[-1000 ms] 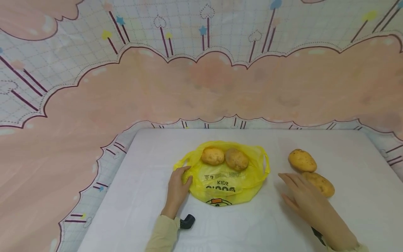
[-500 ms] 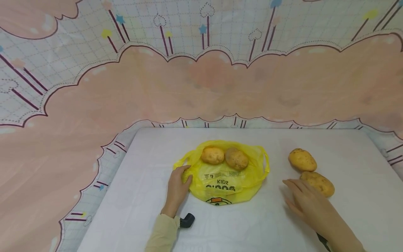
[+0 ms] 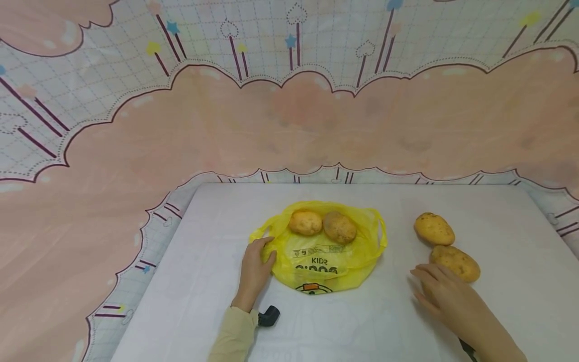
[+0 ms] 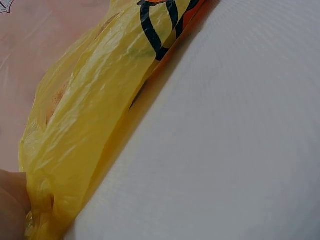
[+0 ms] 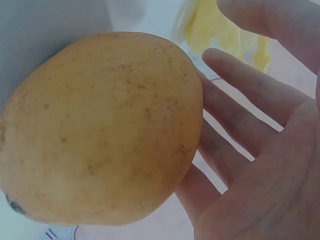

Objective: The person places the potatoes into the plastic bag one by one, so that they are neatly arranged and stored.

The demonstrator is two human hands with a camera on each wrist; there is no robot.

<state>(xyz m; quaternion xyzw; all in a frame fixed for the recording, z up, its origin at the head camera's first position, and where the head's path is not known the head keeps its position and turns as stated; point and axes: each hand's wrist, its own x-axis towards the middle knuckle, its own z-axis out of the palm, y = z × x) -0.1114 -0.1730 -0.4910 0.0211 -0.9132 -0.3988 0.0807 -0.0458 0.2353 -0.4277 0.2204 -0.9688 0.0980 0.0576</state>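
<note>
A yellow plastic bag [image 3: 289, 261] lies in the middle of the table, its mouth spread. Two potatoes, a lighter one [image 3: 305, 222] and a browner one [image 3: 339, 228], rest in its mouth. My left hand [image 3: 255, 269] holds the bag's left edge by the handle; in the left wrist view the film bunches beside my thumb [image 4: 12, 197]. To the right, two more potatoes, a far one [image 3: 434, 229] and a near one [image 3: 456, 263], lie touching. My right hand [image 3: 448, 301] is beside the near potato, fingers extended and spread in the right wrist view; contact cannot be told.
The white tabletop [image 3: 344, 327] stretches around the bag. A patterned cloth [image 3: 316, 125] hangs behind it. A black wrist-worn piece [image 3: 269, 316] sticks out by my left sleeve [image 3: 232, 334].
My right hand has drawn back toward me and a little to the right, away from the bag. The left hand, the bag and the potatoes stay where they were.
</note>
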